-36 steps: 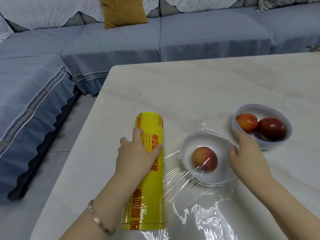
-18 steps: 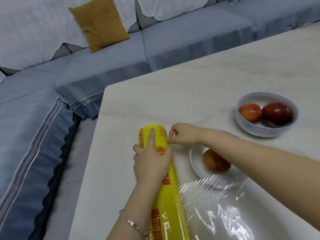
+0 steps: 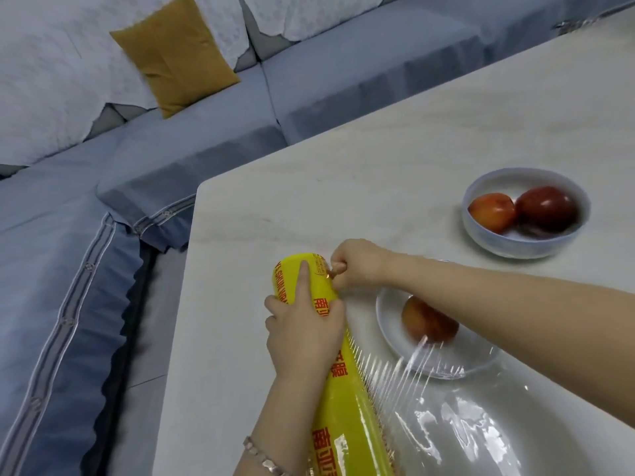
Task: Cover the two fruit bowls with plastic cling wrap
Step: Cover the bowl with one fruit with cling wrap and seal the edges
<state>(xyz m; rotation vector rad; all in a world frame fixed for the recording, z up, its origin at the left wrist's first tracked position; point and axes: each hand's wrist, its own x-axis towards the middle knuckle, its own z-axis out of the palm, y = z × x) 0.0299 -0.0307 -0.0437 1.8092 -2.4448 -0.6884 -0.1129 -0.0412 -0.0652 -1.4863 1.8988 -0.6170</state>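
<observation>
Head view. Two white bowls on the pale worktop [image 3: 378,139]. Far bowl [image 3: 525,240], uncovered, holds two fruits: one orange-red [image 3: 491,211], one dark red [image 3: 547,208], touching. Near bowl [image 3: 395,324] holds a single reddish fruit [image 3: 429,321]; clear cling film [image 3: 446,400] is stretched over its near side, wrinkled, and spreads onto the worktop.

Yellow cling wrap roll [image 3: 347,400] lies flat just left of the near bowl, long axis running from the bottom edge up and slightly left, far end pointing at the sofa [image 3: 206,149].

Left hand [image 3: 305,331] lies over the roll's far half, grip grasping it, index finger extended. Right hand [image 3: 357,266] at the roll's far end, grip clenched, pinching at the film edge, forearm crossing above the near bowl. Bracelet [image 3: 263,456] on left wrist.
</observation>
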